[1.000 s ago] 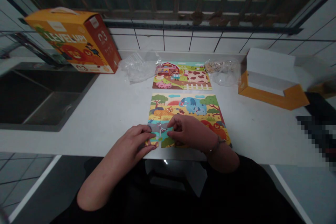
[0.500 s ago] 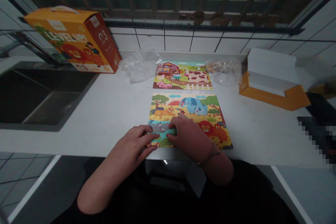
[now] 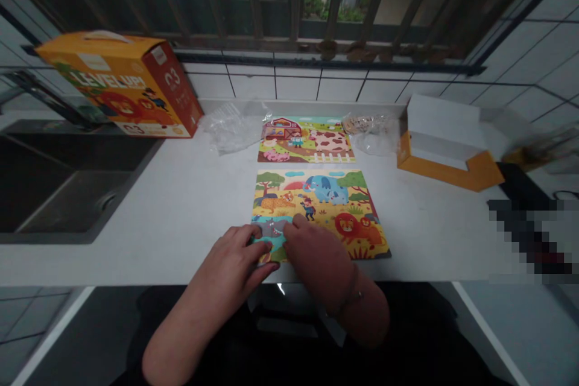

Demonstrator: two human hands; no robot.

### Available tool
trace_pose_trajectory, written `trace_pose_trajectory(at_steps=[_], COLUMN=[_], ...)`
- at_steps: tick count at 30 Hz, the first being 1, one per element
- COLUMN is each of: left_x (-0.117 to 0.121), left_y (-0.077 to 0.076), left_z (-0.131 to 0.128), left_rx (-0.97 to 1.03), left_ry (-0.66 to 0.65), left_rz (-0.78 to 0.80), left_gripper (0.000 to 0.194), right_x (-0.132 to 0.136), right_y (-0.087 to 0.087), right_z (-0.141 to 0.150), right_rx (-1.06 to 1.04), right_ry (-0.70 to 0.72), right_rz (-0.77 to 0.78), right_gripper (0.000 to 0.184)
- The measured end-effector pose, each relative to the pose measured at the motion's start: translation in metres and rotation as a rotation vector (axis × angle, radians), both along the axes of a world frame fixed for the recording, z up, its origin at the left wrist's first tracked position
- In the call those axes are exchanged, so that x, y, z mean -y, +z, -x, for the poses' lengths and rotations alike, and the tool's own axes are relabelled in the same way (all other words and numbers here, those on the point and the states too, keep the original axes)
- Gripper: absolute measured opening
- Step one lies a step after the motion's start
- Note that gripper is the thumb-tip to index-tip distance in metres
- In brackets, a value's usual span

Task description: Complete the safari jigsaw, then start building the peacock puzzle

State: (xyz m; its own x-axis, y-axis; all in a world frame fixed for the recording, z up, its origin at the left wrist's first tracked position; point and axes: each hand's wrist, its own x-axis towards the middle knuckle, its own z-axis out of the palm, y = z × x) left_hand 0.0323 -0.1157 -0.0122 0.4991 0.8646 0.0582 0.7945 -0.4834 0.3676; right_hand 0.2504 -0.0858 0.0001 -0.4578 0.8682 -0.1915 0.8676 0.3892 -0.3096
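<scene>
Both hands rest flat at the near left corner of a colourful cardboard jungle-animal jigsaw puzzle (image 3: 316, 211), which lies low in the middle of the frame on the white bench (image 3: 181, 205). Left hand (image 3: 237, 259) lies palm down with its fingers spread over the bottom left pieces; right hand (image 3: 316, 256) sits just beside it, fingertips pressing near the grey hippo patch. Neither hand grips anything; both lie loose and pressed on the puzzle's surface, close together, nearly touching.

As I judge it, the step in hand is seating the last pieces in that corner. To do it well, press straight down with the fingertips, keep the other palm steady so the joined part does not slide toward the bench edge, and run a finger along the seams to feel for raised tabs.

Beyond it, in the middle of the frame, lies a finished farm-scene jigsaw puzzle (image 3: 305, 140), flanked by two crumpled clear plastic bags (image 3: 233, 123). An orange cardboard puzzle box (image 3: 120, 84) stands upper left beside a dark sink (image 3: 54, 187); an open orange-and-white box tray (image 3: 446, 145) sits at right.
</scene>
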Motion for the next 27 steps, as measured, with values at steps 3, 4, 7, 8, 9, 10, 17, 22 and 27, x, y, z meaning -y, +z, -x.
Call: trace_pose_trajectory(at_steps=[3,4,7,8,9,10,17,22,27], left_x=[-0.002,-0.003,-0.004,-0.003,-0.003,-0.003,-0.005,-0.006,0.005], left_y=[-0.008,-0.012,-0.026,-0.031,-0.035,-0.039,-0.048,-0.045,-0.048], left_z=[-0.007,-0.01,-0.023,-0.028,-0.033,-0.038,-0.06,-0.06,-0.03], left_rx=[0.002,0.013,0.057,0.066,0.064,0.053,-0.164,-0.21,-0.197], left_ry=[0.018,0.023,0.036,0.039,0.039,0.034,0.053,0.061,0.088], left_rz=[-0.06,-0.085,-0.148,-0.167,-0.181,-0.189,-0.124,-0.118,-0.15], left_gripper=[0.016,0.014,0.016,0.022,0.029,0.038,0.072,0.069,0.067], right_x=[0.017,0.023,0.036,0.039,0.041,0.043,0.039,0.035,0.04], right_y=[-0.006,-0.009,-0.017,-0.02,-0.023,-0.026,-0.054,-0.056,-0.055], right_z=[0.008,0.008,-0.002,-0.01,-0.019,-0.03,-0.099,-0.1,-0.076], right_rx=[0.021,0.01,-0.077,-0.118,-0.157,-0.187,0.01,0.056,0.015], right_ry=[-0.006,0.002,0.018,-0.005,-0.046,-0.101,-0.452,-0.401,-0.343], right_rz=[-0.072,-0.108,-0.197,-0.222,-0.251,-0.288,-0.304,-0.228,-0.236], right_gripper=[0.017,0.018,0.023,0.024,0.026,0.027,0.062,0.067,0.071])
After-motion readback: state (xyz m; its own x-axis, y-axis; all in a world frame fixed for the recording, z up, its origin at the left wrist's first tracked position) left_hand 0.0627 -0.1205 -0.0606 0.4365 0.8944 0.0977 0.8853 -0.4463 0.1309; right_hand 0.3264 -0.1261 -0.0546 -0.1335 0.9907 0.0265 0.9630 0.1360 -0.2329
